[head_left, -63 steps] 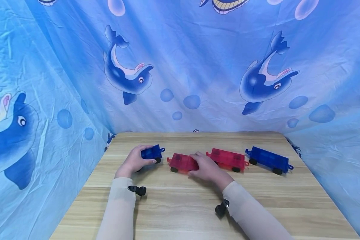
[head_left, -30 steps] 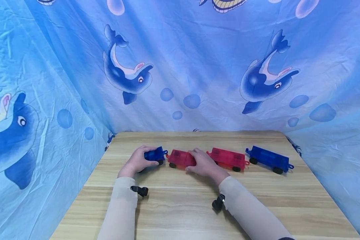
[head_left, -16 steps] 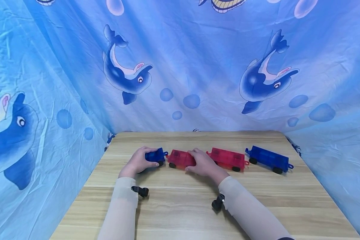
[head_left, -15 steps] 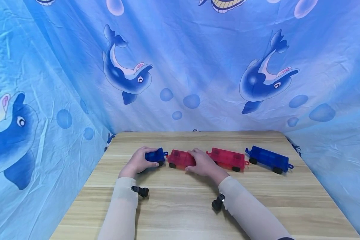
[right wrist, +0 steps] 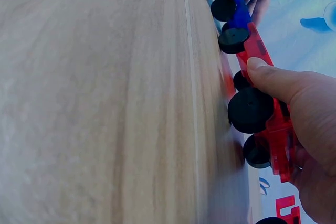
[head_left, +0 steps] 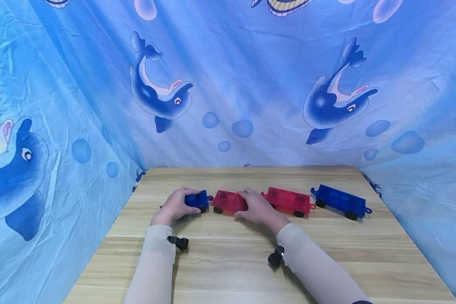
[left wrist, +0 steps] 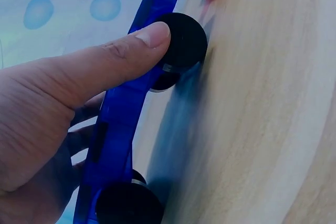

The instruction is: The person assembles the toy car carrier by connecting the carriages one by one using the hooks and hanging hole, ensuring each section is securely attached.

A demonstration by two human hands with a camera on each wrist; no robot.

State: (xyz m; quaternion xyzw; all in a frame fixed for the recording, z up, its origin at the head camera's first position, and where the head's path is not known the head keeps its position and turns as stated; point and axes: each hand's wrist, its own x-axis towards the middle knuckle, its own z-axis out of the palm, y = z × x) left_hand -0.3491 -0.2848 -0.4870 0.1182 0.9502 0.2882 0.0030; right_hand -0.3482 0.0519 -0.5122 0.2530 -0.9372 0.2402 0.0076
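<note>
My left hand grips a blue toy train car with black wheels. In the left wrist view, the thumb presses near a front wheel while the other fingers pass behind the car's body. A red toy train car is held by my right hand, its thumb on the near side in the right wrist view. The two cars stand end to end. Blue and red couplings overlap in the gap between them, and how they engage cannot be told. Each palm hides the outer end of its car in the head view.
Right of my right hand stands a second red car, and beyond it a second blue car, both on the wooden table. A dolphin-print curtain encloses the table's back and sides.
My left hand has brought the blue car rightward and turned it straighter in line. My right hand shifted the red car slightly left and back, then stayed put. The couplings, formerly apart, now overlap.
</note>
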